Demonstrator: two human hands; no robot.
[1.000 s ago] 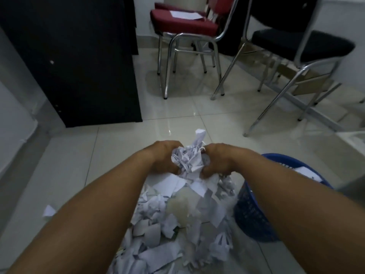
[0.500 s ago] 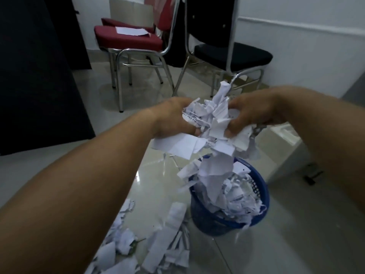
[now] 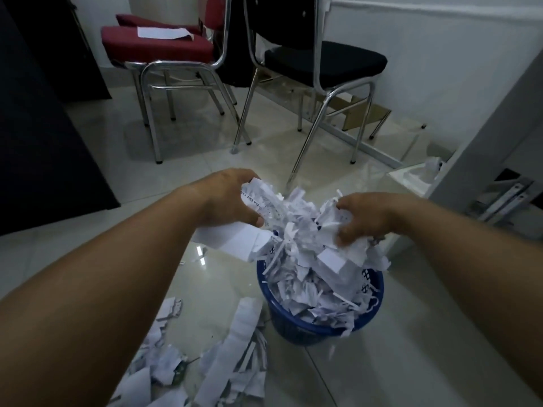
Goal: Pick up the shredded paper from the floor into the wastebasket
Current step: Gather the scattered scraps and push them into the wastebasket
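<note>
While left hand (image 3: 227,198) and right hand (image 3: 365,217) clutch paper (image 3: 296,221), wastebasket (image 3: 296,330) brims.

shredded paper (image 3: 305,230): white, heaped above rim, more on floor | wastebasket (image 3: 293,330): blue, upright

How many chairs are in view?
3: a red chair with a sheet on its seat, another red chair partly hidden behind it, a black chair beside them. More may be hidden.

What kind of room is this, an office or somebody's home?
Probably an office or waiting room, though I can't be sure. A red chair and a black chair, both metal-framed, stand on a tiled floor, and a blue wastebasket brims with shredded paper.
</note>
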